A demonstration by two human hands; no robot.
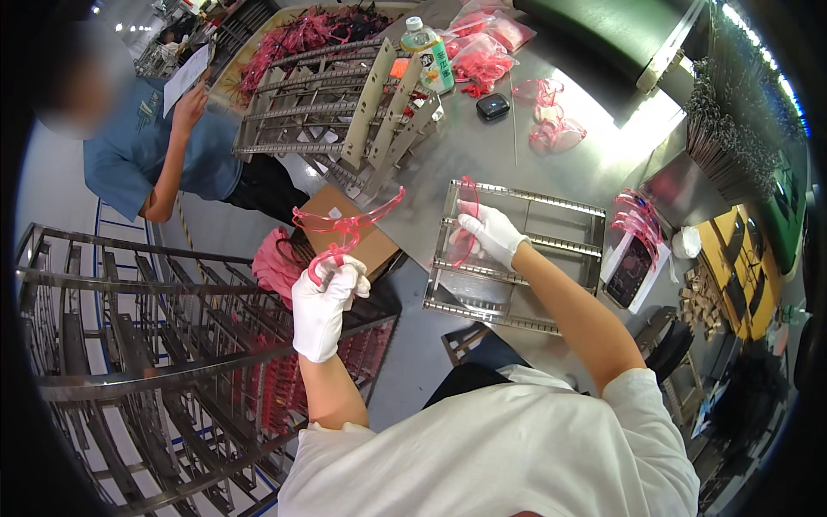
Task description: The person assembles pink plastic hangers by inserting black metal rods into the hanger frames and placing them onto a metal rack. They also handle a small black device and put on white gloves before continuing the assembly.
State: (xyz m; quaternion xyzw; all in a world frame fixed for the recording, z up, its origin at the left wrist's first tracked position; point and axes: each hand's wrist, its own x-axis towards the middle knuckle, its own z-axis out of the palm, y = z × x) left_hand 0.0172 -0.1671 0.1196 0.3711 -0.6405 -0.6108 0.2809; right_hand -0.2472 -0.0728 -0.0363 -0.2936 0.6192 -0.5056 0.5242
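My left hand (pixel 327 302), in a white glove, is raised left of the bench with its fingers closed around pink see-through glasses frames (pixel 349 226). They stick up above the fist, and I cannot tell how many there are. Over the left end of a metal slotted rack (pixel 564 205), my gloved right hand (pixel 489 234) pinches another pink glasses frame (pixel 468 196). That frame stands along the rack's left side, partly hidden by the hand. The rack lies on the steel bench, its notched bars running left to right.
A wheeled metal shelf (pixel 172 379) stands at left, beside a cardboard box (pixel 336 211). Stacked racks (pixel 345 103), a bottle (pixel 428 56) and a black case (pixel 493 107) sit farther back. More pink frames (pixel 636 215) lie right. A person in blue (pixel 129 164) holds paper.
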